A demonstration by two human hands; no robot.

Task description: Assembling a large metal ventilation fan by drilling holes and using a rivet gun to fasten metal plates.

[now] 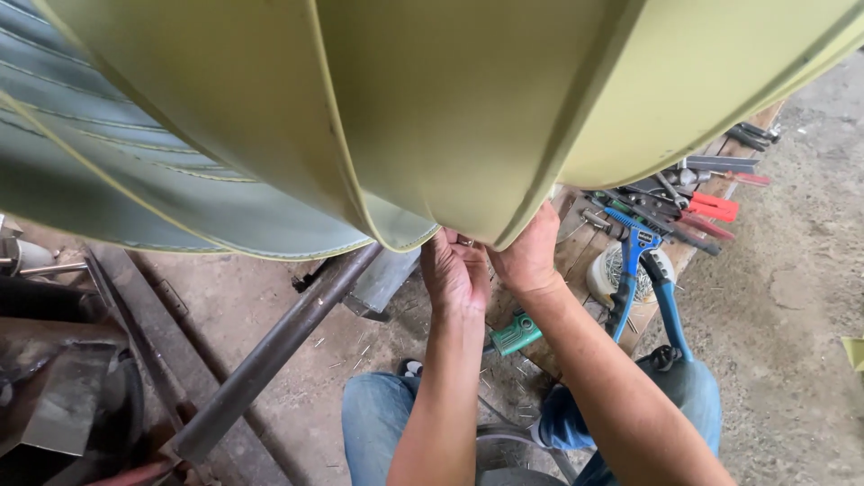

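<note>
Hands, left [454,270] and right [526,256], grip the yellow-green seat cover [450,117] edge, fingertips hidden beneath it.

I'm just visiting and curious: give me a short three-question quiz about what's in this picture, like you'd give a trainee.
1. True or false: both hands touch the lower edge of the yellow-green padded cover.
2. Which tool lies on the wooden board to the right of the right hand? A) blue-handled tool B) paintbrush C) broom
3. What long thing slants across the floor to the left of the left hand?

Key
1. True.
2. A, the blue-handled tool.
3. A dark metal pipe.
</note>
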